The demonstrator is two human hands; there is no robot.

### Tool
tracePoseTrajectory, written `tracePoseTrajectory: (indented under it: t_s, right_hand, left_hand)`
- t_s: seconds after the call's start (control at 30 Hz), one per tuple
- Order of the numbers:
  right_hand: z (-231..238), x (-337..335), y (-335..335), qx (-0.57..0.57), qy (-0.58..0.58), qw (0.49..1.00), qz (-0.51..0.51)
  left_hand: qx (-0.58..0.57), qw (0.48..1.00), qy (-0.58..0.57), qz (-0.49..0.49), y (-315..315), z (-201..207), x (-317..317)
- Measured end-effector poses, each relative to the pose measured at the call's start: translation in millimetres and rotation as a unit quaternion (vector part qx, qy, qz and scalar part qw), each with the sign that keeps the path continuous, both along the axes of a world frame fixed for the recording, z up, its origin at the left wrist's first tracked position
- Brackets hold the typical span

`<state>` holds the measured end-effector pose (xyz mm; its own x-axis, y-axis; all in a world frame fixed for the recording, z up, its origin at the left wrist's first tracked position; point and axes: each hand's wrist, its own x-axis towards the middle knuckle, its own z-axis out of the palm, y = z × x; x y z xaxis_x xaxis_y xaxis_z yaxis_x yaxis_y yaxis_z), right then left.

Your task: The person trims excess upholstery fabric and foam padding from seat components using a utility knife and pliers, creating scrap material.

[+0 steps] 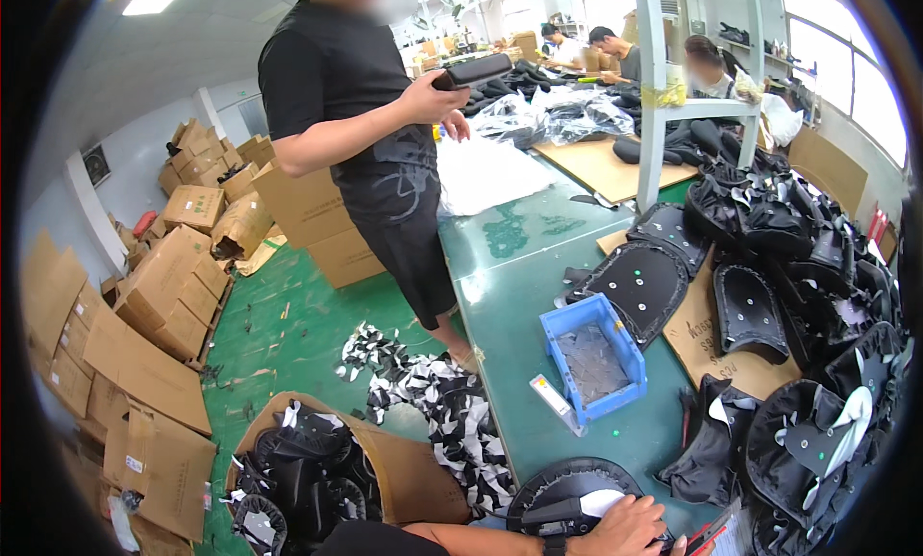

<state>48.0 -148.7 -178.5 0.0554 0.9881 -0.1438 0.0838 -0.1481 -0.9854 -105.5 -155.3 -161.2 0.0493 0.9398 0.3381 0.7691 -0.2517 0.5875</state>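
At the bottom edge, a rounded black padded piece (577, 474) with a gathered fabric rim lies at the table's near edge. My left hand (623, 529), with a dark band on its wrist, bends its fingers over this piece and grips its right side. Between forearm and rim are a dark elongated part (558, 514) and a white flap (602, 501). Of my right hand (681, 546) only fingertips show at the lower edge, closed against a red-and-black tool (710, 533); the tool's kind is unclear. Most of that hand is cut off.
A blue bin (630, 392) with flat grey pieces stands on the green table (510, 315), beside a white-and-yellow strip (553, 399). Black padded parts (750, 306) pile up at right. A carton (409, 469) of similar parts stands left. A person (351, 123) holds a dark object.
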Motion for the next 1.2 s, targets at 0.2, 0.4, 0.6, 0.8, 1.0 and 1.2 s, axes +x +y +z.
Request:
tracePoseTrajectory:
  t_s: [0.2,0.4,0.6,0.8,1.0,1.2]
  right_hand:
    - [-21,14,-9,0.015,-0.029,0.999,-0.024]
    - [-17,11,-12,0.0,-0.048,0.999,-0.017]
    - [-15,13,-17,-0.01,-0.059,0.998,-0.023]
    - [-14,19,-10,-0.017,-0.066,0.997,-0.021]
    - [-39,33,-6,-0.097,-0.015,0.995,0.001]
    - [-55,32,-7,0.019,-0.011,1.0,-0.023]
  left_hand:
    - [0.036,0.999,-0.014,-0.007,-7,1,11]
    - [0.05,0.999,0.008,0.006,-6,0,8]
    - [0.037,0.999,0.014,-0.001,-2,-2,6]
    - [0.022,1.0,0.02,-0.005,-2,1,7]
    - [0.032,0.999,0.014,-0.003,-2,2,7]
    - [0.048,0.998,0.039,0.003,-2,-2,9]
